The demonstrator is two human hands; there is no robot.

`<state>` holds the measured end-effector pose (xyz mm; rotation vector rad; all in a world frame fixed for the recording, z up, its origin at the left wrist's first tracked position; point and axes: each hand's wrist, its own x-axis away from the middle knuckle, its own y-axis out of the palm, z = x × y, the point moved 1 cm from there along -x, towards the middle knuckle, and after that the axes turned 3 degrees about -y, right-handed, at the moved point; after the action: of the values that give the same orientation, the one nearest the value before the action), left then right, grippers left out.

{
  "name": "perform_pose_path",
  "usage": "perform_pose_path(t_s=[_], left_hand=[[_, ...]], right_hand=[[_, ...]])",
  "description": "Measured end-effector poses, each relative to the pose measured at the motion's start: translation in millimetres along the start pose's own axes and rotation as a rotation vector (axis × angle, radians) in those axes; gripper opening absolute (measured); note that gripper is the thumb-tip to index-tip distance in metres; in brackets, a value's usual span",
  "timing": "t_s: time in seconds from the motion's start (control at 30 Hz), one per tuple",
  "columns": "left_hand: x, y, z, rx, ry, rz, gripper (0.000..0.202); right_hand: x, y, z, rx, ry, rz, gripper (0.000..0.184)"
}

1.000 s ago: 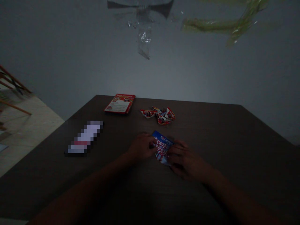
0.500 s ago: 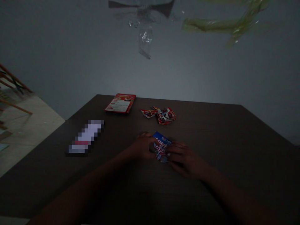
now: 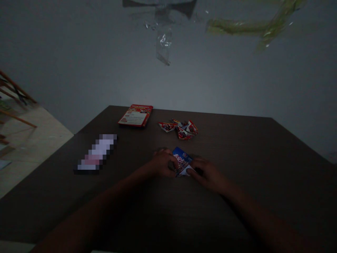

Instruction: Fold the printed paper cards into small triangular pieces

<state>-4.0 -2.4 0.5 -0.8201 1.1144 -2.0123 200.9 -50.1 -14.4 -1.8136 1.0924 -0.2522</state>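
A blue printed paper (image 3: 181, 158) with white and red lettering lies on the dark table between my hands. Its near right corner is turned over and shows a pale side. My left hand (image 3: 164, 163) is closed on the paper's left edge, thumb and fingers bent. On the right edge, my right hand (image 3: 206, 172) grips the paper, its thumb on the folded pale flap and its fingers curled beyond. Just past the hands sit several folded red and white paper pieces (image 3: 186, 131), touching one another.
A stack of red and white printed leaflets (image 3: 134, 116) lies at the table's far left. Nearer, a phone (image 3: 97, 153) with a blurred-out screen rests near the left edge. Behind the dark table (image 3: 237, 140) stands a grey wall (image 3: 223, 77) with tape on it.
The paper's near edge has been folded up, so a pale flap now shows. My right hand's fingers, flat on the paper before, have bent and its thumb has moved onto the fold.
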Motion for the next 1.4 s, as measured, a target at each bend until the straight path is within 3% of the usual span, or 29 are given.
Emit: perform_pose_path(t_s=[0.4,0.87,1.07,1.4], left_hand=[[1.2,-0.7,-0.5,0.069,0.034,-0.007,0.02],[0.0,1.5,-0.8,0.046,0.018,-0.002,0.023],[1.3,-1.4,1.2,0.017,0.003,-0.02,0.036],[-2.1,0.9,-1.7,0.015,0.032,-0.024,0.027]], right_hand=[[-4.6,8.6,5.0,-0.037,0.24,0.081,0.019],[-5.2,15.5,7.2,0.187,0.22,0.084,0.026],[-6.9,13.8,-0.1,0.253,0.26,0.021,0.027],[-8.5,13.9,0.0,0.294,0.303,-0.031,0.025]])
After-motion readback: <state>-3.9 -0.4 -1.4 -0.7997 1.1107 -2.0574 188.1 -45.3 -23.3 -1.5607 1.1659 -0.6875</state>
